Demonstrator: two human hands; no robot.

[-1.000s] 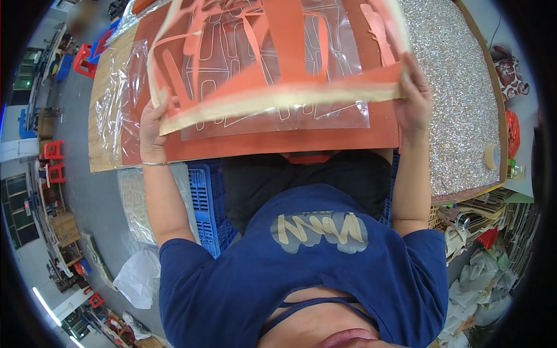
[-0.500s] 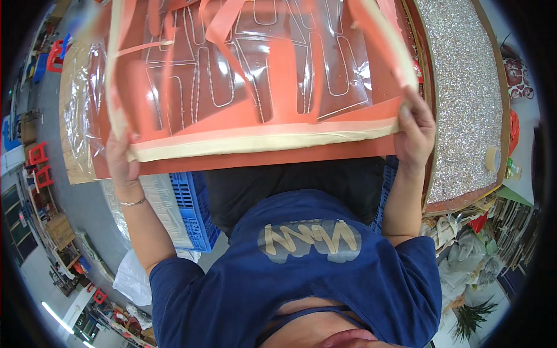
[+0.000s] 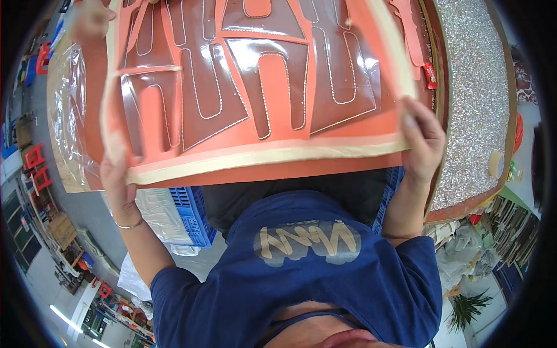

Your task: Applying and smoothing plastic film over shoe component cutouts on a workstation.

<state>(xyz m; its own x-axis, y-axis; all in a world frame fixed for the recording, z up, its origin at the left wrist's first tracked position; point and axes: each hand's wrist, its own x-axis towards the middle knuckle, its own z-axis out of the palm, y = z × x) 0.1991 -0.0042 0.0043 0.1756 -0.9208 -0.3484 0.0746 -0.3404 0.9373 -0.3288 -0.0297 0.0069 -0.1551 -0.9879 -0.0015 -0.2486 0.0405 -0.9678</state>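
Note:
An orange cut-out stencil sheet (image 3: 279,124) with a cream taped border (image 3: 267,159) lies over clear film (image 3: 200,130). Lines of small shiny stones on the film trace long shapes within the stencil's openings. My left hand (image 3: 119,181) pinches the near left corner of the border. At the near right corner, my right hand (image 3: 423,139) grips the border, thumb on top. Beneath is a reddish-brown board (image 3: 325,172). At the far left a co-worker's blurred hand (image 3: 90,22) is by the stencil's edge; its fingers are smeared.
On the right stands a long panel covered with glittering silver stones (image 3: 473,104), with a tape roll (image 3: 496,165) on it. Crumpled clear plastic (image 3: 69,110) lies along the left edge. Below the board is a blue crate (image 3: 194,214). A small red wrapper (image 3: 430,75) sits near the right edge.
The stencil has come down flatter and slightly nearer to me, its strips now lying between the stone outlines rather than hanging loosely across them. Both my hands keep hold of its corners.

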